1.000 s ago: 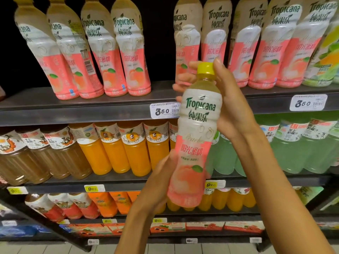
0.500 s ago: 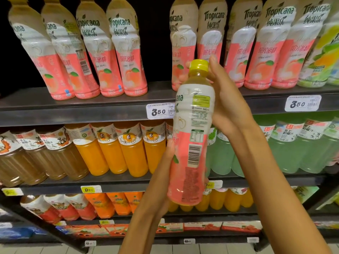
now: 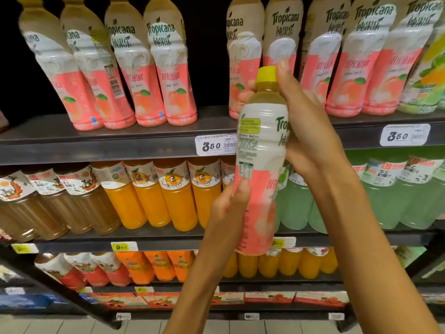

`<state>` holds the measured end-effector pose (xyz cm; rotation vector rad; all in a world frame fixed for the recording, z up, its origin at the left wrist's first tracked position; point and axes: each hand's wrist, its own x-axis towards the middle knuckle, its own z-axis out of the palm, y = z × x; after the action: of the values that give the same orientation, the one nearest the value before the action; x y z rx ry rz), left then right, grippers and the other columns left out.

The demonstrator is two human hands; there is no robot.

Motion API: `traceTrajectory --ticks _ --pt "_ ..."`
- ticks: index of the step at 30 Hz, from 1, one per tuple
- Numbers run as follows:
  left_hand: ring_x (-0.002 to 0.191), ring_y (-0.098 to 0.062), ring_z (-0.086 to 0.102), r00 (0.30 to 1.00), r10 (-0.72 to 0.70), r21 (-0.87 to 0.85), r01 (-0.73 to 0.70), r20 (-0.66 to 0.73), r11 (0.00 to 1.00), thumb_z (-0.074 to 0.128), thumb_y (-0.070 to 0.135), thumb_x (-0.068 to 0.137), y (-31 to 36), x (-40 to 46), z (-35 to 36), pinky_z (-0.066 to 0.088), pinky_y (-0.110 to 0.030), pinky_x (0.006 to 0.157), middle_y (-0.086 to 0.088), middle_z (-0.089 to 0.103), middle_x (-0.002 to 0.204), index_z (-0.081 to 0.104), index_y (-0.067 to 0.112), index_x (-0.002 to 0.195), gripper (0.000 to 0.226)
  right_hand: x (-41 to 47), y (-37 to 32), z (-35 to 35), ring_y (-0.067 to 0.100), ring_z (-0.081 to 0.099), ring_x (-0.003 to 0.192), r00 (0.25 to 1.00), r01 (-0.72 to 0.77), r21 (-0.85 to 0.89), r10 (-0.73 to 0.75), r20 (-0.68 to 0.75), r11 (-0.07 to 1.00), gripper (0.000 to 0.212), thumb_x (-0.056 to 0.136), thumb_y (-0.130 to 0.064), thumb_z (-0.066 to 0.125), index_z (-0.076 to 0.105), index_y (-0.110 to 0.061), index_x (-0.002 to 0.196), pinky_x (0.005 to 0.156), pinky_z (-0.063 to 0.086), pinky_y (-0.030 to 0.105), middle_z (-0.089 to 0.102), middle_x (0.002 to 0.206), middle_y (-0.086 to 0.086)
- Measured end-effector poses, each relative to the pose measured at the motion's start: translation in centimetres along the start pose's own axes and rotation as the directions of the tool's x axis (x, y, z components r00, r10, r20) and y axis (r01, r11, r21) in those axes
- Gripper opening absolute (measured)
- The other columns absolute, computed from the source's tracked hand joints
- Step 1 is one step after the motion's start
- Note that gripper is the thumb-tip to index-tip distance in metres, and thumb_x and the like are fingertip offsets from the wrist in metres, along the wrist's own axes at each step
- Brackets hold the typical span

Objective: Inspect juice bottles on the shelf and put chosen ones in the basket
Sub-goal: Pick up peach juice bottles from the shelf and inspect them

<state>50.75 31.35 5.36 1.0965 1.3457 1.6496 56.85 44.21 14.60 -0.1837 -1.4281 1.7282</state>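
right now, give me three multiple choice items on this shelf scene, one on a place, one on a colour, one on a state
1. Where do the clear bottles of orange juice stand?
A. top shelf
B. second shelf down
C. floor

2. What colour is the cap of the pink-and-white peach juice bottle being held?
A. yellow
B. blue
C. black

3. How is that bottle held?
A. left hand alone
B. standing on the shelf
C. both hands

Answers:
1 B, they stand below the peach row.
2 A, the cap shows yellow.
3 C, the left hand grips its lower part, the right hand its top.
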Motion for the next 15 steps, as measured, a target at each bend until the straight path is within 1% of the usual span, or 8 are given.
traceTrajectory --ticks 3,5,7,9,10,12,13,15 --pt "0.079 -0.022 0.069 0.991 -0.062 -0.208 0.086 0.119 0.974 0.042 0.072 0.081 -0.3 -0.3 -0.2 0.055 -0.034 0.072 -0.010 0.071 0.089 0.067 0.019 0.111 0.065 0.1 -0.2 -0.2 0.020 0.067 0.084 0.995 -0.068 0.044 0.065 0.074 0.997 0.033 0.098 -0.037 0.049 0.067 -0.011 0.090 0.084 0.056 0.039 0.073 0.084 0.006" --pt "0.074 -0.021 0.068 0.971 -0.102 -0.298 0.166 0.218 0.940 0.041 0.071 0.080 -0.3 -0.6 -0.2 0.055 -0.033 0.067 -0.010 0.070 0.088 0.067 0.020 0.111 0.065 -0.1 -0.1 -0.1 0.020 0.069 0.080 0.982 -0.154 0.143 0.136 0.131 0.978 0.036 0.096 -0.041 0.048 0.063 -0.009 0.091 0.076 0.057 0.036 0.071 0.083 0.007" --pt "0.074 -0.021 0.069 0.970 -0.106 -0.271 0.165 0.217 0.949 0.038 0.071 0.080 -0.5 -0.4 0.1 0.056 -0.033 0.067 -0.009 0.071 0.088 0.070 0.024 0.107 0.062 -0.3 0.2 0.1 0.020 0.069 0.074 0.980 -0.172 0.206 0.146 0.134 0.963 0.039 0.096 -0.042 0.046 0.061 -0.007 0.088 0.071 0.058 0.035 0.070 0.078 0.007" --pt "0.084 -0.021 0.070 0.984 -0.096 -0.205 0.125 0.149 0.971 0.036 0.072 0.081 -0.6 -0.2 0.1 0.057 -0.034 0.074 -0.008 0.073 0.094 0.071 0.030 0.104 0.059 -0.2 0.3 0.1 0.022 0.068 0.076 0.988 -0.138 0.177 0.123 0.095 0.974 0.038 0.098 -0.041 0.045 0.061 -0.008 0.086 0.069 0.057 0.034 0.069 0.075 0.006" --pt "0.092 -0.021 0.070 0.992 -0.083 -0.166 0.099 0.100 0.981 0.037 0.072 0.080 -0.5 -0.1 -0.2 0.057 -0.036 0.079 -0.006 0.073 0.099 0.070 0.032 0.105 0.058 -0.3 0.2 0.2 0.024 0.067 0.078 0.992 -0.115 0.135 0.107 0.067 0.984 0.036 0.098 -0.040 0.047 0.061 -0.009 0.086 0.073 0.057 0.037 0.069 0.075 0.006" --pt "0.103 -0.018 0.067 0.999 -0.027 -0.101 0.031 0.041 0.994 0.039 0.070 0.081 -0.4 -0.1 -0.7 0.056 -0.038 0.086 -0.001 0.071 0.109 0.064 0.031 0.113 0.056 -0.4 0.0 0.4 0.026 0.065 0.079 0.999 -0.054 0.037 0.054 0.000 0.998 0.032 0.097 -0.037 0.053 0.064 -0.009 0.085 0.086 0.054 0.049 0.069 0.077 0.008" --pt "0.102 -0.014 0.067 0.999 0.007 -0.062 -0.004 0.036 0.998 0.041 0.069 0.081 -0.3 -0.1 -0.7 0.056 -0.034 0.084 0.002 0.071 0.109 0.061 0.030 0.116 0.056 -0.4 -0.1 0.5 0.028 0.064 0.080 0.999 -0.030 -0.008 0.030 -0.031 1.000 0.031 0.096 -0.036 0.055 0.065 -0.009 0.084 0.091 0.051 0.052 0.069 0.078 0.009" --pt "0.093 -0.007 0.068 0.998 0.052 0.005 -0.052 0.030 0.999 0.049 0.065 0.072 -0.3 -0.2 -0.4 0.055 -0.022 0.072 0.010 0.071 0.100 0.059 0.033 0.109 0.050 -0.6 -0.2 1.1 0.030 0.062 0.082 0.997 -0.016 -0.074 0.011 -0.072 0.997 0.030 0.095 -0.037 0.058 0.065 -0.008 0.086 0.092 0.050 0.053 0.068 0.081 0.011"
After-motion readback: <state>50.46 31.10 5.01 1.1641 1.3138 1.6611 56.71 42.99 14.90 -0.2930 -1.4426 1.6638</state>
